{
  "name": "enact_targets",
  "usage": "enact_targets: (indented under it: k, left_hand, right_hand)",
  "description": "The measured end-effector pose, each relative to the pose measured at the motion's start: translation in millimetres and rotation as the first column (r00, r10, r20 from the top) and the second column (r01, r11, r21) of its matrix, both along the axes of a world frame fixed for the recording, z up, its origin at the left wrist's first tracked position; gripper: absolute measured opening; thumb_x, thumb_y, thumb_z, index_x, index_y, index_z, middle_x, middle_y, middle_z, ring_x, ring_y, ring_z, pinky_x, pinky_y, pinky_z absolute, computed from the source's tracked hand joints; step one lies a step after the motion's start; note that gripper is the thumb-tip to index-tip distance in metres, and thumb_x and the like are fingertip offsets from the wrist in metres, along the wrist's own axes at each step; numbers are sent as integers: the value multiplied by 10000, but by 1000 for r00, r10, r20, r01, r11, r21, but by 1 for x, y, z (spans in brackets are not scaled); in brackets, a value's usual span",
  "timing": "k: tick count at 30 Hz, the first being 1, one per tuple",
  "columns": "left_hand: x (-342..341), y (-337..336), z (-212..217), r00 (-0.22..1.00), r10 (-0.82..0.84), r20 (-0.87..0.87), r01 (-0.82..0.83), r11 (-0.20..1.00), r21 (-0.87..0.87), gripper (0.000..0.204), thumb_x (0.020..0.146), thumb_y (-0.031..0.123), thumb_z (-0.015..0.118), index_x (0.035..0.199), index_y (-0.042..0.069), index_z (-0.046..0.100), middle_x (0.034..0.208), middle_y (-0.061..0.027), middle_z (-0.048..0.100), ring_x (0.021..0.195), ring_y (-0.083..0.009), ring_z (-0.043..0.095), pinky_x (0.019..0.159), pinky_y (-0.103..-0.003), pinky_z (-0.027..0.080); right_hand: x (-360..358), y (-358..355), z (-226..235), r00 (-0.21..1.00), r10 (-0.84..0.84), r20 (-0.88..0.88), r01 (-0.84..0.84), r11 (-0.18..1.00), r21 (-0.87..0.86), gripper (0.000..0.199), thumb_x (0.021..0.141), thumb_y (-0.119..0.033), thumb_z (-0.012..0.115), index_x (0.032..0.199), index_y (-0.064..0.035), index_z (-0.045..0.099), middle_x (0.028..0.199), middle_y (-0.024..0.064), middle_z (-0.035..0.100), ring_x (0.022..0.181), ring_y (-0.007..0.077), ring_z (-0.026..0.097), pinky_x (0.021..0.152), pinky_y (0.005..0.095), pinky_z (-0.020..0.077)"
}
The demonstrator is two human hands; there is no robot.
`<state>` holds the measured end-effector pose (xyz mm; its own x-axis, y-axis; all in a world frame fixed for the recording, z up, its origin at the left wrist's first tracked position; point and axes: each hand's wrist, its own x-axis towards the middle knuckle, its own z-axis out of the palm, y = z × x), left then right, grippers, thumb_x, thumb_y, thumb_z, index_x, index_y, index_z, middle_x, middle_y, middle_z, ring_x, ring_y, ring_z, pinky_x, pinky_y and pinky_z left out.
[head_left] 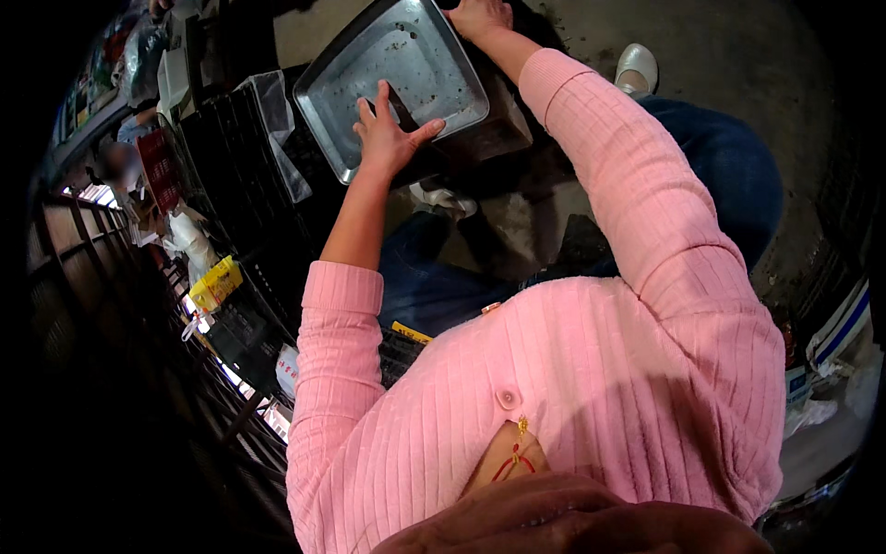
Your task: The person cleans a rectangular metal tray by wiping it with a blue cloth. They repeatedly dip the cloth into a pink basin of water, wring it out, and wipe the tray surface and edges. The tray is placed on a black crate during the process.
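Observation:
A rectangular metal tray [406,65], grey and speckled with dark crumbs, lies tilted on a dark brown box [489,134]. My left hand [392,129] grips the tray's near long edge, with the fingers spread over the inside and the thumb stretched along the rim. At the tray's far right corner, my right hand [480,17] is closed on the rim. Both arms wear pink ribbed sleeves.
Black plastic crates [231,157] stand left of the tray, with a clear plastic bag [277,120] on them. A yellow package [215,282] lies lower left. My knees in blue jeans [720,157] and a white shoe [637,66] are above a soiled concrete floor [738,46].

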<state>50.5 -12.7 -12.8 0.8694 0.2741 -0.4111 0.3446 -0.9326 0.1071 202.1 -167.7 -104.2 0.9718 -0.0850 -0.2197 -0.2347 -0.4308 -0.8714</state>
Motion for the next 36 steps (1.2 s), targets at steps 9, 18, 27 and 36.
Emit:
enact_targets:
  k: [9,18,27,36]
  left_hand:
    - [2,-4,6,999,43,-26,-44,998,-39,1186,508,613,787,1434,205,169,1458,-281,77,1296,-549,126,1053,-550,215]
    - [-1,2,2,997,64,-43,-66,997,-28,1173,508,617,784,1432,233,173,1463,-275,65,1297,-551,121,1055,-552,209]
    - [-1,4,-1,1000,21,5,-21,999,-27,1171,516,592,795,1433,226,166,1468,-266,63,1292,-563,112,1054,-552,212]
    - [1,-2,2,998,50,-29,-51,998,-26,1171,517,570,803,1434,225,161,1470,-266,51,1291,-569,101,1049,-557,222]
  right_hand:
    - [-15,-16,15,991,118,-59,-117,993,9,739,690,-552,658,1250,-119,446,1287,162,459,1211,348,414,982,456,358]
    - [-113,-40,-18,976,187,112,-193,980,51,650,707,-322,711,1281,-176,441,1282,101,466,1203,297,429,973,422,370]
    - [-141,-37,-26,982,-35,186,-20,958,286,513,751,-211,667,1225,-102,507,1202,136,535,1116,316,507,950,378,405]
    - [-63,-12,-24,1000,-29,-6,28,999,-25,371,806,-239,580,1128,-57,551,1088,174,591,983,377,566,828,465,454]
